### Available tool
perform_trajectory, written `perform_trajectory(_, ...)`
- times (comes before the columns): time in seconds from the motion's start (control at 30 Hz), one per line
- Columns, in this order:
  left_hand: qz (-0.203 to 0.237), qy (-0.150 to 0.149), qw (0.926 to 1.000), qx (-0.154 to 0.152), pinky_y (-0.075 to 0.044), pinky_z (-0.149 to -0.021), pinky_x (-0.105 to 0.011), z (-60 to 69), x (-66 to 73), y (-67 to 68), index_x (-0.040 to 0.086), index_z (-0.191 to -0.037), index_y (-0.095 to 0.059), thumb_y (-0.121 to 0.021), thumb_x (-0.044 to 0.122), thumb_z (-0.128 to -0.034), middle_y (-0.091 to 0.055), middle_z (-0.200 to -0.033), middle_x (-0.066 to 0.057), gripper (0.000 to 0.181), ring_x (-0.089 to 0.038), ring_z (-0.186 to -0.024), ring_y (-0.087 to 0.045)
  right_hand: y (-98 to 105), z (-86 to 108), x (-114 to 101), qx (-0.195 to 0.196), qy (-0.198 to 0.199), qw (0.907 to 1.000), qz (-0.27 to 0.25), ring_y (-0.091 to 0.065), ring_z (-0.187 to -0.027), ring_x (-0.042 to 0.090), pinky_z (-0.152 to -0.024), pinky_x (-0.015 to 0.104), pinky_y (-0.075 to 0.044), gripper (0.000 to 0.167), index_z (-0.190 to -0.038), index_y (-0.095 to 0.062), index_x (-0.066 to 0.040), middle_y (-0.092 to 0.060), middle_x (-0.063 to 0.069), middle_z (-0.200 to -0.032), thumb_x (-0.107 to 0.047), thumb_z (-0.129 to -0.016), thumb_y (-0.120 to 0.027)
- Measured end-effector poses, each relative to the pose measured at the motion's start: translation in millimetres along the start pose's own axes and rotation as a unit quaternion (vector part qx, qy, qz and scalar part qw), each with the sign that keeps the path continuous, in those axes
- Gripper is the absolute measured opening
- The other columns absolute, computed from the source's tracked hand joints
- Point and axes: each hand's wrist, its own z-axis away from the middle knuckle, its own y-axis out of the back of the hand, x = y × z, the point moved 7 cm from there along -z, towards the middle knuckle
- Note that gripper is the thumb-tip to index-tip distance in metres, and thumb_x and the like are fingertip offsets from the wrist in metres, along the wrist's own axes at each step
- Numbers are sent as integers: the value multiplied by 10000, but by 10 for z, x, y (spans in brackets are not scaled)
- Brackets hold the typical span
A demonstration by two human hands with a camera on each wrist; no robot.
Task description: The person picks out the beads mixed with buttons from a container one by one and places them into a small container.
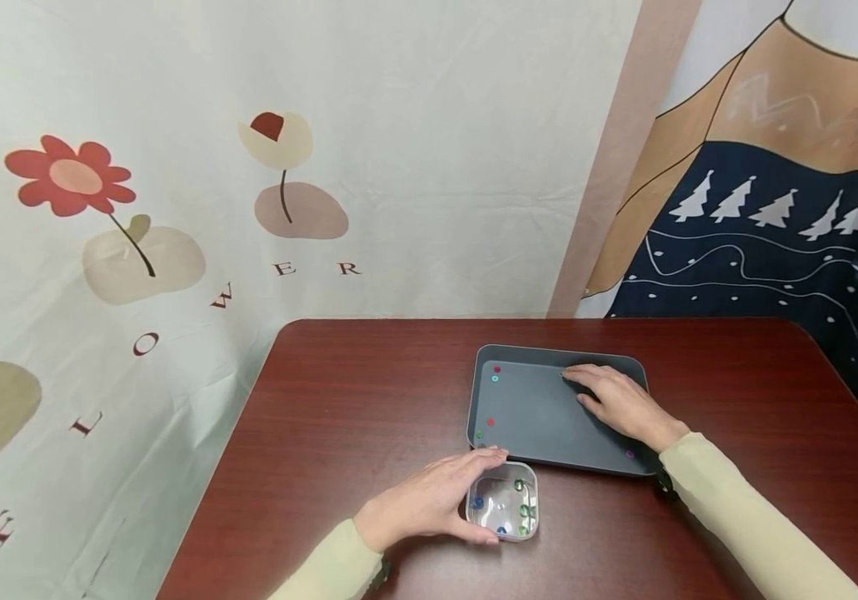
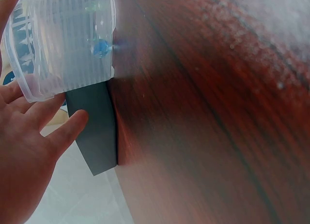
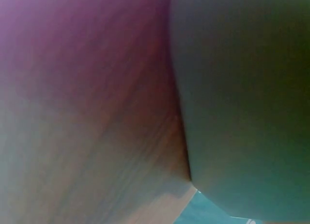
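My left hand (image 1: 436, 497) holds a small clear plastic box (image 2: 72, 44), thumb at its near side and fingers at its far side. Several green beads (image 1: 524, 510) and blue beads (image 1: 477, 502) lie inside it. Over the grey tray (image 1: 534, 417), my right hand (image 1: 620, 402) reaches down with fingers extended and thumb apart. Its fingertips are at the tray floor by a tiny bead-like speck (image 1: 562, 375), partly hidden. Loose in the tray are a red bead (image 1: 491, 422), a teal bead (image 1: 495, 378), a green bead (image 1: 480, 433) and a purple bead (image 1: 630, 454).
Both tray and box are on a dark red-brown wooden table (image 1: 346, 400), the box against the tray's near left edge. A printed cloth (image 1: 429, 125) with flowers hangs behind the table. The right wrist view shows only blurred wood and the tray's outer wall (image 3: 242, 98).
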Motion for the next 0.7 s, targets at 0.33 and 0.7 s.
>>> perform_trajectory(0.33,27,-1,10000,18,-403,-1168,-329,5,2,-5,51,-1539,-427,-818,560,-835,-496,-1553,-58,953,-140,-1437,-459,-3,12,10,217,104,9996,-162,-639,-1176,331,-1011,563,-512,365,-1285,-710,-43,-684,129,-1273,-73,-925,-767)
perform_trajectory(0.7,54,6,10000,22,-407,-1165,-333,2,1,-2,59,-1538,-428,-830,549,-827,-490,-1557,-59,953,-140,-1439,-457,-3,23,11,300,97,9992,-263,-664,-1061,281,-928,518,-549,286,-1193,-754,-60,-716,81,-1153,-65,-908,-786)
